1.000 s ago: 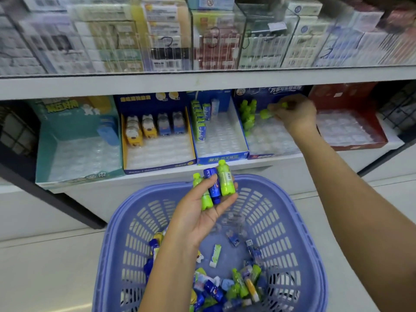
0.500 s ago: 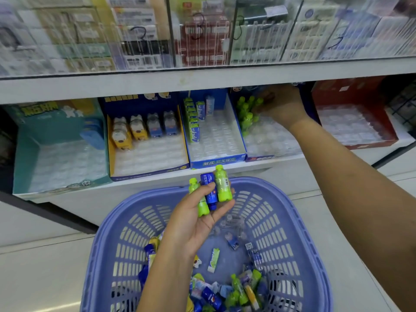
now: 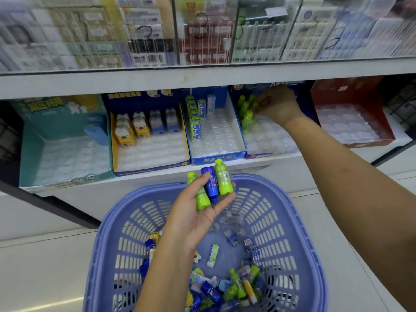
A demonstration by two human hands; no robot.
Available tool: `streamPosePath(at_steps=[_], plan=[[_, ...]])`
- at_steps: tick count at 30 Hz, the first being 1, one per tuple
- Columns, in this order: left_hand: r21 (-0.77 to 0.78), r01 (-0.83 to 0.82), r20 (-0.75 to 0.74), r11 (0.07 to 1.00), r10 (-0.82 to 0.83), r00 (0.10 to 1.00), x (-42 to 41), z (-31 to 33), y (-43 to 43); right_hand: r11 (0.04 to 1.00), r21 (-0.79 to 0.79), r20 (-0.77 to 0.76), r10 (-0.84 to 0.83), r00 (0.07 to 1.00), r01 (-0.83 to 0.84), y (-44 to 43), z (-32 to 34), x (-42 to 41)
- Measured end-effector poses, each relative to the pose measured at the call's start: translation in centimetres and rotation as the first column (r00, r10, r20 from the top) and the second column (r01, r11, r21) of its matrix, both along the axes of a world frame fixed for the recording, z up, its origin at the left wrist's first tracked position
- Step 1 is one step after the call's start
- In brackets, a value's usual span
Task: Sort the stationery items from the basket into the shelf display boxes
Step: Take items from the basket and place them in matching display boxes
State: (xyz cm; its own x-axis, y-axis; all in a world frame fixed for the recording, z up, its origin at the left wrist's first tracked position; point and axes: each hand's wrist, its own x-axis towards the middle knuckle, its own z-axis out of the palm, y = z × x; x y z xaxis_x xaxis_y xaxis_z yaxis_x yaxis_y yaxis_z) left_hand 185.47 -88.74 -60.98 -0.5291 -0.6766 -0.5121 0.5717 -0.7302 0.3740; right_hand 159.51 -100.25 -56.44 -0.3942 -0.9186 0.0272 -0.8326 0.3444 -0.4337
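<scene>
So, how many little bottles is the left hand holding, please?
3 in the left hand: a green bottle under the thumb, a blue bottle beside it, a second green bottle rightmost. None seems hidden.

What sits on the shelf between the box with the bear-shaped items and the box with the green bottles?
A blue display box, shown in the head view, with green-and-white cartons lined along its left wall.

Basket (image 3: pixel 278 233) frt of shelf (image 3: pixel 292 168) w/ boxes (image 3: pixel 218 157) in row.
</scene>
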Motion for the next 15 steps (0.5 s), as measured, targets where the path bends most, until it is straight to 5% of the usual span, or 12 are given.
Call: streamPosePath(at_steps=[5,7,9,15], plan=[[-0.023,0.010,-0.043,1.000,-0.011,0.999,0.0,0.9,1.0,0.999,0.048,-0.043,-0.023,0.999,0.025,0.2,0.8,0.6],[-0.021,0.003,-0.055,1.000,-0.004,0.998,0.2,1.2,1.3,0.995,-0.035,-0.054,-0.091,0.994,0.089,1.2,1.3,1.3],[-0.027,-0.011,-0.052,1.000,0.010,0.999,0.3,1.3,1.5,0.976,-0.173,0.093,-0.115,0.989,0.130,3.4,1.9,2.8],[-0.107,-0.037,0.029,0.994,0.041,0.999,-0.7,1.8,1.8,0.931,0.081,0.471,0.280,0.837,-0.357,12.0,1.4,9.8]])
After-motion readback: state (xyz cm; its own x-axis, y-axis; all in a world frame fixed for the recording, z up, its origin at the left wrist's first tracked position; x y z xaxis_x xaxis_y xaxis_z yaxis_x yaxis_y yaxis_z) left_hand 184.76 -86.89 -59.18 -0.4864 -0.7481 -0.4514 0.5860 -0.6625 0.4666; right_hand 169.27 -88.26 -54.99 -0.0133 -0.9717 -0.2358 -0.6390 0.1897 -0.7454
